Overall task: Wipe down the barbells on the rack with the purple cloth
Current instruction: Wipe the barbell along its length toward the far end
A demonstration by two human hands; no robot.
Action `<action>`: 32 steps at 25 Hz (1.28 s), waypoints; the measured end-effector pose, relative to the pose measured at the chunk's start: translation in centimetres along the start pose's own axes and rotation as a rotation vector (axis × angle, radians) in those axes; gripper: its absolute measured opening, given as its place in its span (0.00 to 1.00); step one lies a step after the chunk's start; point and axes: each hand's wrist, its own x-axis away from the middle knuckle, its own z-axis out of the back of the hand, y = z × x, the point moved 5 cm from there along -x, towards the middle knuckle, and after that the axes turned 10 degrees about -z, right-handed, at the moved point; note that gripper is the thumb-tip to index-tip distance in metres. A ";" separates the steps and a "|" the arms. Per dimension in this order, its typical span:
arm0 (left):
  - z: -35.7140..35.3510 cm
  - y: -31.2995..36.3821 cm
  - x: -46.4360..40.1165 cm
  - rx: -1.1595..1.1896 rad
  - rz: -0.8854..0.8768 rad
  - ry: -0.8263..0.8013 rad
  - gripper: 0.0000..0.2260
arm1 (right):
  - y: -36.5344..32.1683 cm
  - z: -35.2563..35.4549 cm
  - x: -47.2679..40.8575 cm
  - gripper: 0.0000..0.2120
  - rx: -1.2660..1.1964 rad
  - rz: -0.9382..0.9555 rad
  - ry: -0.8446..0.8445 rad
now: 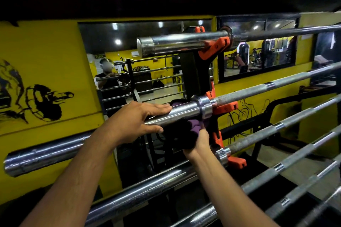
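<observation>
head view: left hand [140,121] fingers straight on barbell sleeve [182,113]; right hand [198,142] grasps purple cloth [195,128].

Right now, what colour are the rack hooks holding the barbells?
Orange: the rack hooks under each barbell sleeve, clearest in the head view.

Several chrome barbells lie level on the rack [193,79], a black upright with orange hooks, stacked one above another. The top barbell [180,42] sits at 12 o'clock, its thick sleeve end pointing to 9 o'clock. The second barbell [186,111] lies at the centre, its shiny sleeve ending in a collar. The purple cloth [195,127] is bunched and wrapped under and behind this sleeve, just beside the collar. A third barbell [42,155] lies at 8 o'clock.
</observation>
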 end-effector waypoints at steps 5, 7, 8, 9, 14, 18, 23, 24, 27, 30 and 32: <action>0.2 0.2 -0.1 0.031 0.031 0.004 0.29 | -1.0 -1.3 1.6 0.18 0.126 0.243 0.114; 0.3 0.3 0.1 0.048 0.041 0.018 0.30 | -0.3 -1.6 2.5 0.21 0.151 0.237 0.084; 0.4 0.3 0.1 0.053 0.044 0.017 0.30 | -0.1 -1.2 3.2 0.20 0.184 0.231 0.058; 0.4 0.2 0.2 0.055 0.048 0.012 0.30 | 0.0 -0.8 4.1 0.18 0.237 0.273 0.027; 0.1 0.0 0.1 0.057 0.064 -0.016 0.29 | -0.7 2.3 8.7 0.16 0.518 0.638 0.179; 0.8 -0.8 -0.4 0.259 0.156 -0.125 0.25 | -0.8 -1.6 15.7 0.07 0.842 1.084 0.135; 3.3 0.0 1.0 -0.058 0.109 -0.063 0.23 | -2.8 -8.2 16.5 0.21 1.523 1.515 -0.060; 4.1 0.3 2.2 -0.134 0.092 -0.015 0.27 | -2.9 -9.1 14.5 0.23 1.705 1.506 -0.068; 4.5 0.7 6.7 -0.264 0.089 0.007 0.33 | -1.6 -10.5 8.1 0.25 2.264 1.431 0.156; 2.4 0.5 8.9 -0.321 0.121 0.015 0.32 | -0.8 -11.9 5.8 0.21 2.496 1.402 0.421; 1.9 0.3 9.0 -0.394 0.119 0.120 0.33 | -0.9 -13.3 5.4 0.18 2.520 1.344 0.412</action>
